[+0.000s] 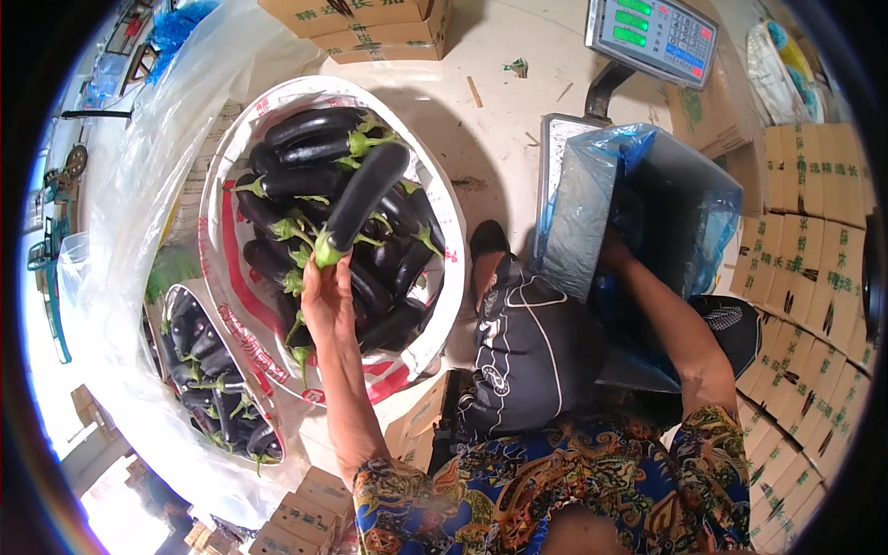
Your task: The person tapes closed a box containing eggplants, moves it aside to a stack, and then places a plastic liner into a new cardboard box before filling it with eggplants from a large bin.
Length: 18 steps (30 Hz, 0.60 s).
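My left hand [328,295] grips a dark eggplant [368,194] by its green cap, holding it tilted above a white woven sack [451,291] with red print. More glossy eggplants [309,132] fill that sack, their green stems pointing various ways. On the right, my right hand [612,250] reaches into a box lined with a blue plastic bag [590,187]. Shadow inside the box hides the fingers and whatever they touch. Beneath the box is the platform of a weighing scale [555,132].
A second sack of eggplants [215,374] sits at the left beside clear plastic sheeting [132,305]. The scale's lit display [652,38] rises beyond the box. Printed cartons [798,263] are stacked at the right. Another carton [381,31] stands at the top, with scraps on the floor.
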Motion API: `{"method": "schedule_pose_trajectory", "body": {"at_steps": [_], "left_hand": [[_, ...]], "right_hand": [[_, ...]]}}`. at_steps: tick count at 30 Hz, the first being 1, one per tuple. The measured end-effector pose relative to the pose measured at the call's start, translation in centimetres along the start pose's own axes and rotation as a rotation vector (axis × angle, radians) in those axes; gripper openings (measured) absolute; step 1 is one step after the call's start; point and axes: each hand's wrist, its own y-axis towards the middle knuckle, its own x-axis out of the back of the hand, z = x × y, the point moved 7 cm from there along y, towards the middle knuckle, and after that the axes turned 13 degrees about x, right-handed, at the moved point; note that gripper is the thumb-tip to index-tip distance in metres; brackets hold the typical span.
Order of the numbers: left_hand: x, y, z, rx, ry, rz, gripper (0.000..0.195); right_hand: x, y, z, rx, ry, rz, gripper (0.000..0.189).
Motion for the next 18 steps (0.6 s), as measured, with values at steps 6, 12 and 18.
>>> {"method": "schedule_pose_trajectory", "body": {"at_steps": [6,12,18], "left_hand": [[-7.9,-4.0,1.5,0.065,-0.019,0.254,0.039],[-19.9,-7.6,6.3,-0.028,0.333,0.609,0.048],[-31.9,-12.9,15.1,-0.134,1.302,1.265,0.048]], "right_hand": [[3.7,0.3,2.7,-0.24,-0.086,0.157,0.062],[20.4,-3.7,21.1,0.104,1.072,-0.159,0.046],[25.6,-6.1,19.6,0.113,1.463,-0.623,0.058]]}}
